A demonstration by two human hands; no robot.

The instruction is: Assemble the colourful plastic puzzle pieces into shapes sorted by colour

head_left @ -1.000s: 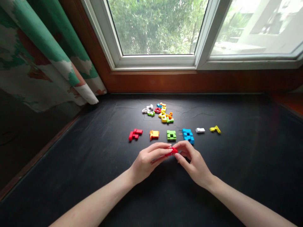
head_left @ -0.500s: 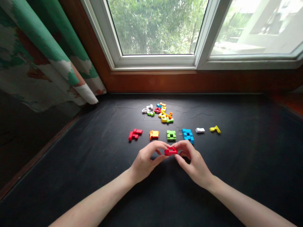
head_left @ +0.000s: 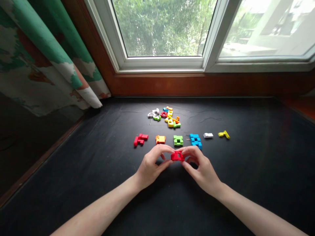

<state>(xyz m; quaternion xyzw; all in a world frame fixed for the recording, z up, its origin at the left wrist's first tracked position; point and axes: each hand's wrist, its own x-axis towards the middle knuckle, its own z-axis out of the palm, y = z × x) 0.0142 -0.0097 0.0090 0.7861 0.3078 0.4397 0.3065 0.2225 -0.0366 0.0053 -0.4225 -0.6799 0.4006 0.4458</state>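
A small red plastic block (head_left: 177, 156) with an opening in its middle is held up between my two hands. My left hand (head_left: 154, 165) pinches its left end between thumb and fingers. From the other side, my right hand (head_left: 201, 168) grips the right end the same way. Just beyond the hands lies a row of pieces: a red F-shaped one (head_left: 140, 140), an orange block (head_left: 160, 139), a green block with a square hole (head_left: 178, 140) and a blue block (head_left: 195, 141). The blue one's near end is close to my right fingers.
Further right in the row are a white piece (head_left: 208, 135) and a yellow T-shaped piece (head_left: 224, 134). A loose pile of coloured pieces, including a yellow block (head_left: 170, 123), lies behind. The black tabletop (head_left: 118, 131) ends at a window ledge (head_left: 159, 85); a curtain (head_left: 81, 82) hangs left.
The red block has tilted in my fingers, so its opening faces me more. My hands have hardly shifted, and the pieces on the table lie as before.
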